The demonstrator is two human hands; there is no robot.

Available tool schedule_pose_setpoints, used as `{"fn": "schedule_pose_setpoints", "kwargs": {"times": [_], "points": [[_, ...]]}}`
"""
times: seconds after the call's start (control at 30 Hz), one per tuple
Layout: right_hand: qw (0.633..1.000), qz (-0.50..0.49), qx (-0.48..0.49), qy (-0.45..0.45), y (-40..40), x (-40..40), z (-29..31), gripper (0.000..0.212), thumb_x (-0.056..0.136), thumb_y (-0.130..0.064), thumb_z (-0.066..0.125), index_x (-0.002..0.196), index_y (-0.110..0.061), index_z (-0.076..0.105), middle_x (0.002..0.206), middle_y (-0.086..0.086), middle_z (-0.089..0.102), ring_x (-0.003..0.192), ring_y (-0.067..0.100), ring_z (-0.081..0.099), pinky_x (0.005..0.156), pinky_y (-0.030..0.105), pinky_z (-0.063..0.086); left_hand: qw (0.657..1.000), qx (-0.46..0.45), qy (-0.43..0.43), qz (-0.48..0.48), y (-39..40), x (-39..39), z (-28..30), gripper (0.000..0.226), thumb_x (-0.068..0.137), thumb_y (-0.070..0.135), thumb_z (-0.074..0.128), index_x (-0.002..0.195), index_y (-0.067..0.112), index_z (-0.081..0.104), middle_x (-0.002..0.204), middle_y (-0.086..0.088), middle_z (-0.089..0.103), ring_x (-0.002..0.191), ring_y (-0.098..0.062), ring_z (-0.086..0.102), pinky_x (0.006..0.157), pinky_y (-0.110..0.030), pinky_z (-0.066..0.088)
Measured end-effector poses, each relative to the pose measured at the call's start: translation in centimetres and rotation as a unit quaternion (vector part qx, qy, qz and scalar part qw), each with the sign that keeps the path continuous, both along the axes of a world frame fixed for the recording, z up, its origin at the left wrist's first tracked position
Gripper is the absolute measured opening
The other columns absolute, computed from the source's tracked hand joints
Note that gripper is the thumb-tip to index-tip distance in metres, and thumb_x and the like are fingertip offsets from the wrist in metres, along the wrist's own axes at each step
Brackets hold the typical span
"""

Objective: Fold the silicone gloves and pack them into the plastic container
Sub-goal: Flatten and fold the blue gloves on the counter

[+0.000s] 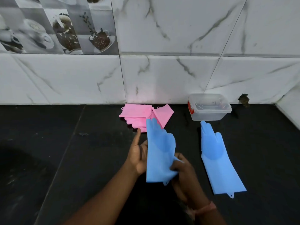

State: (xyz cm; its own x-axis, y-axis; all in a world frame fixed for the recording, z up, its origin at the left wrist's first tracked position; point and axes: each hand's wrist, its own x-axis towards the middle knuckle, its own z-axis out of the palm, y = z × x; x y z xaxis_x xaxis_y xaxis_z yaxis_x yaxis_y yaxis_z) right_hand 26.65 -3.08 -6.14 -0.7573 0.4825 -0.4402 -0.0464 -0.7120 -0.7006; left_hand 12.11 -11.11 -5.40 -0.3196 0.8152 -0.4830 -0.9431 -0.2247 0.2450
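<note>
A blue silicone glove point(158, 150) is held up over the black counter, fingers pointing away from me. My right hand point(181, 169) pinches its right edge near the cuff. My left hand point(138, 156) lies flat behind the glove's left side, thumb up. A second blue glove point(217, 158) lies flat on the counter to the right, cuff toward me. Two pink gloves point(138, 116) lie folded against the wall, partly hidden by the held glove. The clear plastic container point(209, 109) with a red latch stands by the wall at the right, lid on.
The black counter point(81, 143) runs to a marble-tiled wall point(162, 70). A side wall closes in at the far right. A small brown mark sits at the wall base right of the container.
</note>
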Motion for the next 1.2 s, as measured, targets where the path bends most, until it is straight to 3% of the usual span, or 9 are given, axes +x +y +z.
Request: {"fn": "schedule_pose_setpoints", "kwargs": {"times": [0.07, 0.23, 0.43, 0.6, 0.77, 0.9, 1.0, 1.07, 1.2], "points": [[0.989, 0.009, 0.054, -0.135, -0.8, 1.5, -2.6, 0.019, 0.073, -0.009, 0.059, 0.088, -0.001, 0.053, 0.088, 0.025, 0.058, 0.08, 0.034, 0.057, 0.065, 0.043, 0.047, 0.998, -0.052, 0.015, -0.027, -0.5, 0.9, -1.9, 0.069, 0.093, 0.061, 0.063, 0.144, 0.014, 0.06, 0.15, -0.016, 0.056, 0.144, -0.036, 0.047, 0.121, -0.054, 0.032], [0.885, 0.144, 0.294, -0.332, 0.3, 4.3, -5.1, 0.03, 0.083, -0.035, 0.073, 0.08, -0.014, 0.051, 0.073, 0.002, 0.053, 0.062, 0.011, 0.05, 0.057, 0.027, 0.04, 0.924, -0.31, 0.224, -0.027, -1.1, 3.1, -5.4, 0.029, 0.097, 0.005, 0.064, 0.126, 0.007, 0.063, 0.116, -0.019, 0.075, 0.103, -0.041, 0.074, 0.095, -0.056, 0.058], [0.805, 0.332, 0.327, -0.368, 4.0, 3.1, -3.7, 0.037, 0.089, -0.042, 0.07, 0.072, -0.011, 0.058, 0.07, 0.008, 0.062, 0.062, 0.02, 0.066, 0.052, 0.033, 0.056, 0.647, -0.52, 0.553, -0.072, -0.8, 3.2, -6.4, 0.038, 0.09, 0.022, 0.075, 0.125, 0.011, 0.061, 0.124, -0.01, 0.067, 0.11, -0.027, 0.065, 0.087, -0.035, 0.052], [0.657, 0.263, 0.575, -0.41, 4.6, 0.5, -3.7, 0.032, 0.094, -0.045, 0.059, 0.082, -0.016, 0.053, 0.089, 0.009, 0.066, 0.088, 0.03, 0.066, 0.069, 0.031, 0.045, 0.589, -0.532, 0.607, -0.044, -2.1, 3.0, -7.2, 0.075, 0.086, 0.023, 0.079, 0.151, 0.02, 0.041, 0.138, -0.008, 0.057, 0.126, -0.027, 0.054, 0.1, -0.039, 0.05], [0.706, 0.225, 0.591, -0.32, 3.2, -1.2, -4.7, 0.025, 0.096, -0.022, 0.058, 0.118, -0.014, 0.048, 0.109, 0.01, 0.065, 0.098, 0.029, 0.065, 0.078, 0.033, 0.047, 0.576, -0.518, 0.63, -0.065, -2.8, 3.4, -7.5, 0.054, 0.095, 0.014, 0.069, 0.146, 0.019, 0.052, 0.143, -0.011, 0.048, 0.122, -0.028, 0.059, 0.102, -0.031, 0.044], [0.718, 0.238, 0.549, -0.356, 5.0, -0.2, -5.0, 0.023, 0.089, -0.032, 0.069, 0.097, -0.015, 0.055, 0.088, 0.001, 0.065, 0.082, 0.022, 0.064, 0.071, 0.031, 0.049, 0.522, -0.534, 0.653, -0.122, -3.2, 3.8, -6.8, 0.05, 0.097, 0.021, 0.065, 0.145, 0.024, 0.052, 0.146, -0.01, 0.044, 0.12, -0.034, 0.061, 0.1, -0.041, 0.051], [0.683, 0.079, 0.627, -0.367, 7.7, 1.3, -5.2, 0.024, 0.092, -0.041, 0.063, 0.09, -0.017, 0.059, 0.088, 0.001, 0.062, 0.083, 0.021, 0.062, 0.076, 0.037, 0.054, 0.476, -0.527, 0.699, -0.082, -3.0, 4.1, -6.2, 0.047, 0.093, 0.016, 0.068, 0.139, 0.022, 0.056, 0.134, -0.011, 0.049, 0.114, -0.03, 0.061, 0.095, -0.04, 0.054], [0.62, 0.005, 0.671, -0.408, 9.9, 2.2, -6.1, 0.038, 0.092, -0.042, 0.063, 0.117, -0.014, 0.057, 0.12, 0.014, 0.059, 0.111, 0.032, 0.059, 0.092, 0.045, 0.052, 0.481, -0.494, 0.72, -0.078, -2.7, 4.2, -5.9, 0.042, 0.095, 0.014, 0.065, 0.137, 0.02, 0.06, 0.133, -0.01, 0.052, 0.117, -0.025, 0.06, 0.099, -0.032, 0.051], [0.565, 0.071, 0.639, -0.517, 12.5, 3.7, -8.2, 0.057, 0.099, -0.048, 0.048, 0.147, -0.019, 0.038, 0.156, 0.017, 0.034, 0.144, 0.04, 0.031, 0.105, 0.058, 0.036, 0.501, -0.458, 0.729, -0.085, -2.4, 5.3, -5.6, 0.033, 0.098, 0.012, 0.062, 0.13, 0.022, 0.066, 0.134, -0.002, 0.056, 0.121, -0.016, 0.059, 0.097, -0.015, 0.039]]}}
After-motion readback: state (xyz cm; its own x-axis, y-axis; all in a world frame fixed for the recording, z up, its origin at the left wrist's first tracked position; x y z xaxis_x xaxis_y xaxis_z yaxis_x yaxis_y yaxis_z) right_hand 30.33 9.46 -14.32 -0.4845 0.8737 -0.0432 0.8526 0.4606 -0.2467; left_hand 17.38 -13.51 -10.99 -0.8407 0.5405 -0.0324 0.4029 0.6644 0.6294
